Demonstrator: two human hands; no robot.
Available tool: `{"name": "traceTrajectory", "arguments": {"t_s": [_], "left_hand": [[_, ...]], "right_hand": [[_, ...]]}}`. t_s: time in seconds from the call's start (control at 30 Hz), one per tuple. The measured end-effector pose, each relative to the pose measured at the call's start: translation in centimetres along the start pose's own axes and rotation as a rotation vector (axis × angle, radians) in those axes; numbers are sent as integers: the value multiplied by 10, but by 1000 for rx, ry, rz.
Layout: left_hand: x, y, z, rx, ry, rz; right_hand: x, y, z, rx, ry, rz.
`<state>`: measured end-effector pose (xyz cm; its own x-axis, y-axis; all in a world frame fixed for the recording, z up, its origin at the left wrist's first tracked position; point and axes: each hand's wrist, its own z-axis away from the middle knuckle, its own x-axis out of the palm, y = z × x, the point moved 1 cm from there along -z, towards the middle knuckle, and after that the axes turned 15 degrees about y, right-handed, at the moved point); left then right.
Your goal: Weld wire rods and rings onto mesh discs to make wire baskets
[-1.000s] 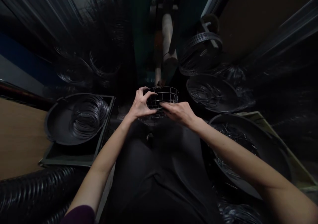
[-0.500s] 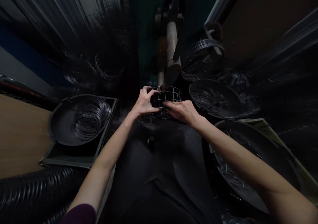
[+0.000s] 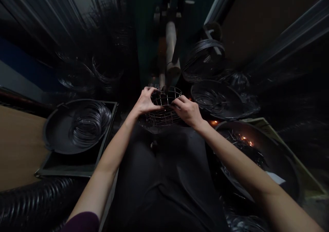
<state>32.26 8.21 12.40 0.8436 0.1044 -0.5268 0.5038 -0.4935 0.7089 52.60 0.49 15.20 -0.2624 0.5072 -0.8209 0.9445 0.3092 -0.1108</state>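
A round wire basket (image 3: 164,117) of thin metal rods sits in front of me, just under the tip of a machine's electrode arm (image 3: 162,79). My left hand (image 3: 147,101) curls round the basket's left side, thumb along the near wires and fingers at the top rim. On the right side my right hand (image 3: 187,110) pinches at the upper wires with bent fingers; whether a separate piece of wire is between them cannot be made out. Small orange sparks show at the basket and to its right.
A dark pan (image 3: 60,129) with wire rings (image 3: 91,122) stands at left on a metal frame. On the right are a pan (image 3: 246,105) of rings and a larger pan (image 3: 280,163) of short rods, with glowing sparks over it. A ribbed black hose (image 3: 38,201) lies lower left.
Sparks have appeared near the basket and over the right pan. My right hand has lifted slightly, its fingers more bent. The whole view has shifted a little.
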Motion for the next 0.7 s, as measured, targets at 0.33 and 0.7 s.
{"name": "traceTrajectory", "arguments": {"t_s": [0.33,0.7], "left_hand": [[1,-12,-27,-7,5,4],[5,-34,-54,43,17,64]], "right_hand": [[15,16,-21,109,75,-145],[10,30,-27,295,183,-246]]}}
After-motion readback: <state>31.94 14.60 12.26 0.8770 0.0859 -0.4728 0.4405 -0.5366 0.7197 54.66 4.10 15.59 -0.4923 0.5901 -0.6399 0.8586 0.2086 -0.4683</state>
